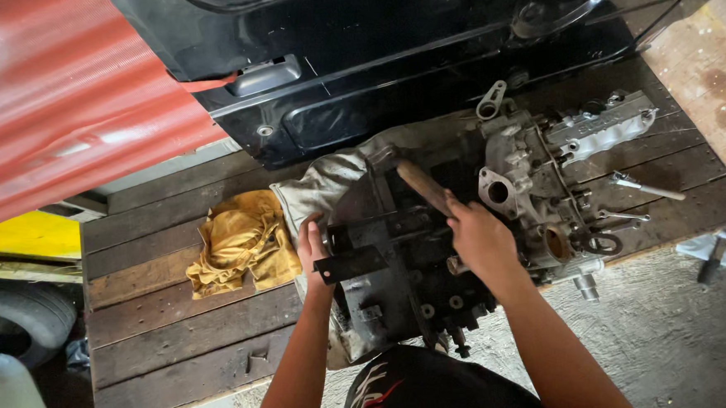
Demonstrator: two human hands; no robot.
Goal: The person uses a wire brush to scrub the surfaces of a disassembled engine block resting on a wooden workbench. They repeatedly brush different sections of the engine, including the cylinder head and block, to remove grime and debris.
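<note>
Dark wooden plank bench (180,338) carries one greasy black and grey pump assembly (432,250), resting on a pale cloth (321,185). Right hand (479,238) grips a wooden hammer handle (422,184) above the assembly. Left hand (312,250) clamps its left edge. One yellow rag (241,243) lies left of it.

Bare forearms, black garment (426,387) — red-white flame print

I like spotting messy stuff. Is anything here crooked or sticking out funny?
Yes. The dark greasy metal engine block juts past the front edge of the worn wooden plank table. A crumpled mustard-yellow rag lies bunched beside it, not folded.
</note>
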